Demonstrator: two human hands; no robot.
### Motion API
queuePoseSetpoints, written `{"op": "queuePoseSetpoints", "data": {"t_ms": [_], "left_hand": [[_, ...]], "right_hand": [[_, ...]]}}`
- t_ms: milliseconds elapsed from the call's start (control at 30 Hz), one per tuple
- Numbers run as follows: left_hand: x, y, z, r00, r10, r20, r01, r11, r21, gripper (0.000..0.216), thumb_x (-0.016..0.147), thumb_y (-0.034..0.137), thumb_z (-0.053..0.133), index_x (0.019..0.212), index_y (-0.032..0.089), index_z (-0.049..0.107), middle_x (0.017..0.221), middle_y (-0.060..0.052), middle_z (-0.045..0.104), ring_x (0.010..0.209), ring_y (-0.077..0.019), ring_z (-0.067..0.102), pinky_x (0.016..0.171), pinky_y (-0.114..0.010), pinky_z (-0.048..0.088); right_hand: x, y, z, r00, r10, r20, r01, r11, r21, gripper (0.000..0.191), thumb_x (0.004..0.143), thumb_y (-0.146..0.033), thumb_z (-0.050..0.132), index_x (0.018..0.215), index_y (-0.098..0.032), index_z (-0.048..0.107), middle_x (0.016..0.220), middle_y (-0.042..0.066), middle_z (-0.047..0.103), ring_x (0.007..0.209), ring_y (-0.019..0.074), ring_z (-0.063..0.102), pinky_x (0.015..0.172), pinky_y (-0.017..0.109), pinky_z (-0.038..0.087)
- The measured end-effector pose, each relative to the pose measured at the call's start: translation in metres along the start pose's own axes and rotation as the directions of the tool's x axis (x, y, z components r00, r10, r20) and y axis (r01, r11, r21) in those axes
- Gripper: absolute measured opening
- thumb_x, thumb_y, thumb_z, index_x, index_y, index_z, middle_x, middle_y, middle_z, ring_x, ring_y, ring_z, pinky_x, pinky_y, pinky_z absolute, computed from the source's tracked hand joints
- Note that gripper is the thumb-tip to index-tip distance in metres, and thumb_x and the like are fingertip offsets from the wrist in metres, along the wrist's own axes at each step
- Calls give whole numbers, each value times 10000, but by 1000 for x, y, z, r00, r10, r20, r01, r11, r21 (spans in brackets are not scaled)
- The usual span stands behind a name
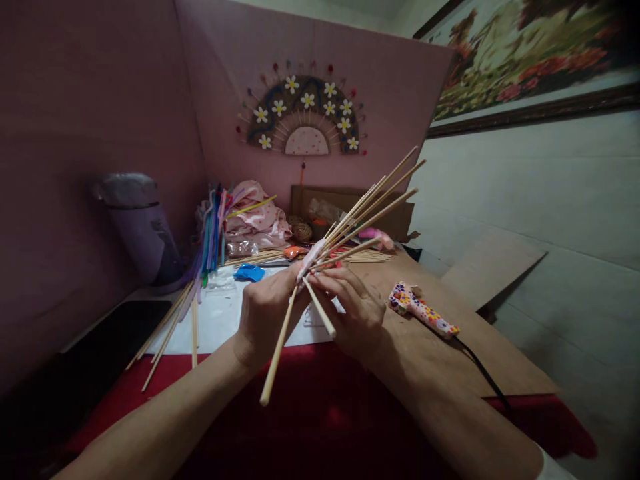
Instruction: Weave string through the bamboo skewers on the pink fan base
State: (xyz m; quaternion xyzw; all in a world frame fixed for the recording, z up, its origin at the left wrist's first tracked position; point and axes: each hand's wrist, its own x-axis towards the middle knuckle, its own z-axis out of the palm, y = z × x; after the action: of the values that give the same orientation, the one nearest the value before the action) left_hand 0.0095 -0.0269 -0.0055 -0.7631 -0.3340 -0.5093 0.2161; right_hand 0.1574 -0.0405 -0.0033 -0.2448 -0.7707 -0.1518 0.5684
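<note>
My left hand (273, 303) and my right hand (353, 300) meet in front of me, above the near edge of the table. Between them they grip a bundle of thin wooden sticks (373, 217) that fans up and to the right. Two stick ends point down toward me. A pale pink strip (313, 257) lies along the sticks at the crossing point, close to my fingers. My left fist is closed around the piece, its fingers partly hidden. The right fingers are bent and pressed against the sticks from the other side.
A flower-patterned glue gun (423, 310) lies on brown cardboard (450, 360) at right, its cord trailing nearer. Loose sticks (170, 327), pipe cleaners (215, 227), pink cloth (257, 220) and a purple tumbler (143, 230) stand or lie leftward. A flower-decorated fan (307, 100) hangs on the pink board.
</note>
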Motion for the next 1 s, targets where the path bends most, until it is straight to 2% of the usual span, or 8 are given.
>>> {"op": "queuePoseSetpoints", "data": {"t_ms": [100, 333, 400, 500, 600, 867, 1000], "left_hand": [[-1, 0, 2, 1000, -8, 18, 8, 1000, 11, 194, 845, 265, 531, 983, 153, 608, 785, -52, 703, 641, -148, 655, 547, -233, 460], [-1, 2, 1, 1000, 2, 25, -2, 1000, 7, 160, 842, 242, 528, 936, 144, 613, 723, -41, 683, 607, -142, 636, 532, -235, 444], [0, 3, 1, 1000, 1, 8, -1, 1000, -5, 138, 837, 236, 538, 904, 145, 618, 685, -30, 669, 574, -131, 622, 513, -230, 431], [1, 4, 0, 1000, -14, -25, 13, 998, -66, 104, 832, 217, 546, 884, 169, 622, 688, -19, 670, 572, -114, 614, 526, -220, 437], [2, 4, -1, 999, -30, -27, 26, 993, -118, 100, 831, 191, 540, 882, 179, 626, 724, -19, 678, 598, -105, 616, 564, -216, 455], [2, 5, -2, 996, -75, -58, 60, 972, -226, 107, 826, 219, 557, 897, 166, 618, 725, -10, 667, 602, -101, 607, 558, -201, 466], [3, 7, -1, 993, -104, -56, 86, 962, -258, 101, 819, 188, 566, 898, 157, 622, 760, -12, 677, 641, -98, 616, 592, -203, 484]], "right_hand": [[-1, 0, -3, 999, -21, 49, 24, 998, -64, 261, 842, -140, 506, 1053, -247, 616, 972, 55, 687, 917, 186, 634, 810, 335, 520], [-1, -3, -4, 992, 42, 118, -39, 999, -27, 237, 842, -159, 514, 1054, -222, 599, 1023, 76, 671, 997, 213, 607, 889, 368, 482], [-1, -3, -2, 991, 72, 109, -72, 997, -1, 231, 853, -156, 487, 1055, -222, 578, 1032, 76, 659, 1004, 208, 597, 893, 378, 476], [-1, -1, 2, 996, 84, 30, -85, 996, 33, 229, 857, -135, 464, 1052, -222, 546, 987, 65, 652, 976, 191, 598, 875, 372, 482], [-1, 1, 4, 998, 62, -35, -60, 997, 44, 250, 847, -101, 474, 1057, -224, 531, 954, 54, 646, 955, 179, 600, 845, 354, 500], [-2, 2, 2, 987, -157, -27, 158, 987, 38, 376, 788, -26, 535, 1127, -190, 555, 966, 69, 638, 914, 175, 609, 758, 323, 543], [-4, 2, 3, 989, -146, -35, 148, 987, 56, 374, 787, -33, 542, 1122, -198, 567, 961, 62, 644, 916, 172, 614, 781, 330, 548]]}}
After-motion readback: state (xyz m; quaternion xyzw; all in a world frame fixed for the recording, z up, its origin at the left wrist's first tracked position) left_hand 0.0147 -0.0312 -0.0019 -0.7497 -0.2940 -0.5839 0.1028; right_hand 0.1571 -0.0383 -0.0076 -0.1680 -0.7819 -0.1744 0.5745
